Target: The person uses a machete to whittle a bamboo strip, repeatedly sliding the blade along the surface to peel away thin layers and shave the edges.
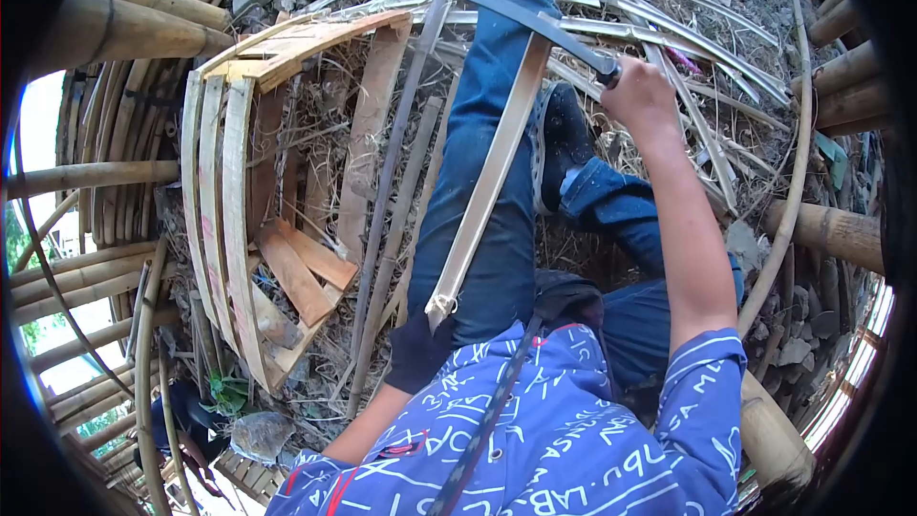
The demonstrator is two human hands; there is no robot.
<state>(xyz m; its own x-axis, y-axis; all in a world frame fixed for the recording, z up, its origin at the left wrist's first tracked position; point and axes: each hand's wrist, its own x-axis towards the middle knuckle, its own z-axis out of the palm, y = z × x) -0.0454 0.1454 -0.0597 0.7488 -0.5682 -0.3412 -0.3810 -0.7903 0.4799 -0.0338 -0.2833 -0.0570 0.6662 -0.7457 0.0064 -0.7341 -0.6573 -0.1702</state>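
Observation:
My right hand (642,96) is closed round the dark handle of a long curved machete (497,5). Its blade reaches up and to the left, crossing the far end of a split bamboo strip (492,172). The strip lies lengthwise over my outstretched leg in jeans (478,115), its near end frayed. At that end, my left hand (417,354), in a black glove, is closed on the strip; its fingertips are partly hidden. My other leg is bent beneath my right forearm.
Left of my leg stands a wooden crate (218,220) with loose boards inside. Several poles (387,201) lie beside it. Pale split strips (688,33) and shavings cover the ground ahead. Bamboo poles (831,234) jut in from both sides. A stone (261,437) sits at lower left.

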